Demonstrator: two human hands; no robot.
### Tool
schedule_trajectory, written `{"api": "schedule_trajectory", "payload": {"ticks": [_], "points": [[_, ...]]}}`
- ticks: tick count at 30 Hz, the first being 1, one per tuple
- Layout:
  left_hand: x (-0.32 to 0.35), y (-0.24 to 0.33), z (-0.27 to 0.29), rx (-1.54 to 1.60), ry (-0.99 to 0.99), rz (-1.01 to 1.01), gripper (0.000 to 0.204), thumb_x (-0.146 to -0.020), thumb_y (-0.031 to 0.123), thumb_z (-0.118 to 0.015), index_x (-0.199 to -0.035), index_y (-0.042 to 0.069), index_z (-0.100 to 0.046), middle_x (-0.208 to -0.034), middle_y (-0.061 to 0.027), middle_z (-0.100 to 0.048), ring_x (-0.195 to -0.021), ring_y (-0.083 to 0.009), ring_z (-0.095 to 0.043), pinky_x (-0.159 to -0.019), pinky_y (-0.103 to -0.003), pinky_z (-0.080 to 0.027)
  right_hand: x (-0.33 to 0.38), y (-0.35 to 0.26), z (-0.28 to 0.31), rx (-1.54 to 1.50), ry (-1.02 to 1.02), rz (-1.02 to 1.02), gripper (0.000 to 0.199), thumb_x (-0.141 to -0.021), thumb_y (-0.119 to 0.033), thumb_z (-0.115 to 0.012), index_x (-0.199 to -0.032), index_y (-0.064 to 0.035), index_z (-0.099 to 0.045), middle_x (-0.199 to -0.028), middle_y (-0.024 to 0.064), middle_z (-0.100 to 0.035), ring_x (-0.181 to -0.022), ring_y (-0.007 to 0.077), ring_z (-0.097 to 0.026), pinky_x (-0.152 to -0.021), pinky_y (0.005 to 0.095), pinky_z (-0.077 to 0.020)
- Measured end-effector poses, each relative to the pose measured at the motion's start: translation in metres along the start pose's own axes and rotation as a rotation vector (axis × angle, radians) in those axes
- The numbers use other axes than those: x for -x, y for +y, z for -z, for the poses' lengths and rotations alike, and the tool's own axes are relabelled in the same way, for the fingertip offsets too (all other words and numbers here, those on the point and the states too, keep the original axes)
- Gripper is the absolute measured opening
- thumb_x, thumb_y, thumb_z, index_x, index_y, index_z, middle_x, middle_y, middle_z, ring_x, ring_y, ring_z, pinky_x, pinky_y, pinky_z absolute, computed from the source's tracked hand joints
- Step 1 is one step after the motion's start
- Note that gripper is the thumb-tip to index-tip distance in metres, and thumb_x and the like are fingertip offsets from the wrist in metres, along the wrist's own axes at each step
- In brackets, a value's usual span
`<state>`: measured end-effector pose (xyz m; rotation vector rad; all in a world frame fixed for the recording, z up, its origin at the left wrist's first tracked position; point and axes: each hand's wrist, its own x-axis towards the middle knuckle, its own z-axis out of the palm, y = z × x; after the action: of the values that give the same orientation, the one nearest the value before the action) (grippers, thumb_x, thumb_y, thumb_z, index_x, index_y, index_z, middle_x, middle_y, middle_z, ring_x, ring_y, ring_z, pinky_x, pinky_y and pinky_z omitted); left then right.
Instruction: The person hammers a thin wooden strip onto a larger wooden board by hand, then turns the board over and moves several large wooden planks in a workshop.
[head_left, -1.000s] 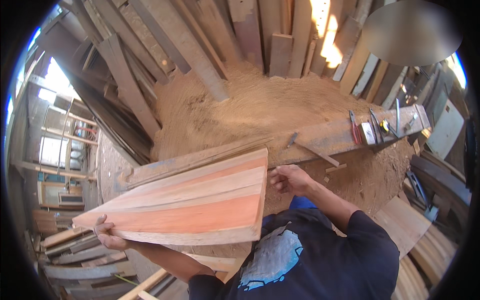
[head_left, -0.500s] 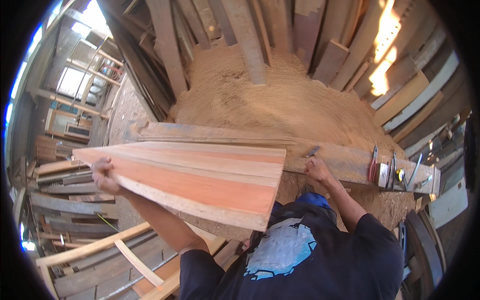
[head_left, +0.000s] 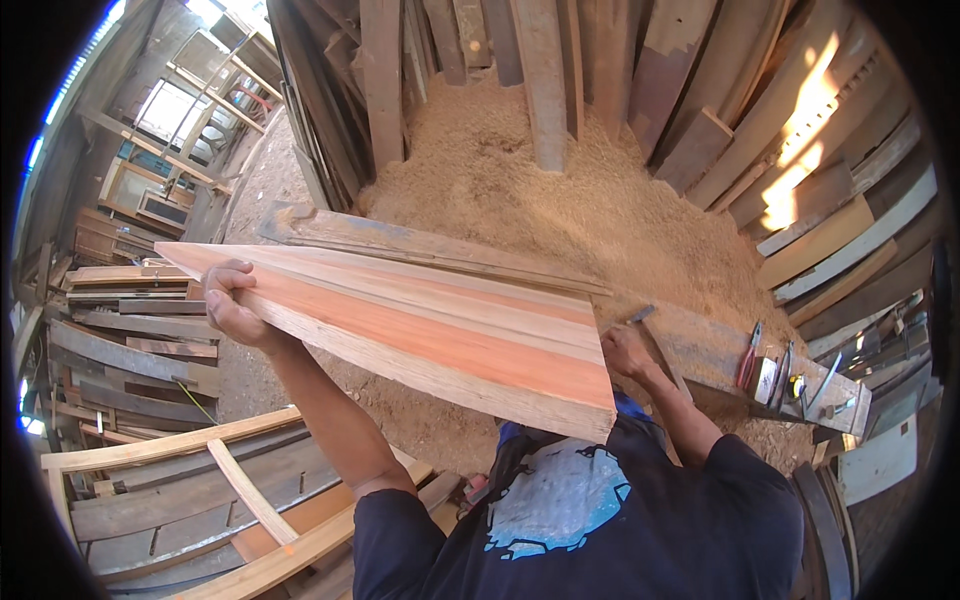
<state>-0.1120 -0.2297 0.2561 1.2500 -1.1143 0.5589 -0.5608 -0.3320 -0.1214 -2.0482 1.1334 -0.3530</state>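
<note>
At nine o'clock lies a stack of planks (head_left: 140, 345), and at eight o'clock a wooden frame (head_left: 255, 490). Inward from the stack, at nine o'clock, the left hand (head_left: 235, 303) is clasped on the near edge of the board (head_left: 440, 340), close to its narrow end, with the fingers curled over the top. The board spans the middle of the view, its point toward ten o'clock and its broad end toward four; it is striped pale and orange. It looks raised in front of the bench (head_left: 340, 230), which runs from ten o'clock to between three and four, with sawdust (head_left: 490, 190) beyond it at twelve. The step in hand appears to be holding and turning the board, borne mainly by the left hand.

The right hand (head_left: 625, 350), at four o'clock, is bent inward just beside the broad end; whether it grips the board, or anything, I cannot tell. Close by is the hammer (head_left: 640, 314), then the pliers (head_left: 749, 355) and tape measure (head_left: 797, 387), between three and four.

Any next move seems to call for steady support under the broad, likely heavier end, and room past the hammer.
</note>
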Motion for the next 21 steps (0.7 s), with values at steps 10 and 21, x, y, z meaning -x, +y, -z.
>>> {"api": "schedule_trajectory", "payload": {"ticks": [10,21], "points": [[-0.003,-0.018,0.004,-0.017,0.051,-0.171,0.040,-0.100,0.022,-0.026,-0.073,0.006,-0.051,-0.078,-0.0091,-0.053,-0.077,-0.0217,-0.055,-0.076,-0.040,-0.050,0.002,-0.005,-0.074,0.097,-0.454,-0.036,0.033,-0.099,-0.026,-0.043,-0.106,-0.0033,-0.066,-0.100,0.0176,-0.071,-0.092,0.0326,-0.069,-0.080,0.0430,-0.0538],[-0.014,-0.019,-0.020,-0.107,0.032,-0.473,0.026,-0.094,0.031,-0.044,-0.085,0.011,-0.058,-0.082,-0.0073,-0.058,-0.078,-0.0258,-0.054,-0.080,-0.045,-0.036,-0.066,-0.371,-0.069,-0.489,0.017,0.161,0.030,-0.100,-0.022,-0.047,-0.114,0.0010,-0.061,-0.101,0.0130,-0.067,-0.099,0.0268,-0.063,-0.088,0.0372,-0.0486]]}}
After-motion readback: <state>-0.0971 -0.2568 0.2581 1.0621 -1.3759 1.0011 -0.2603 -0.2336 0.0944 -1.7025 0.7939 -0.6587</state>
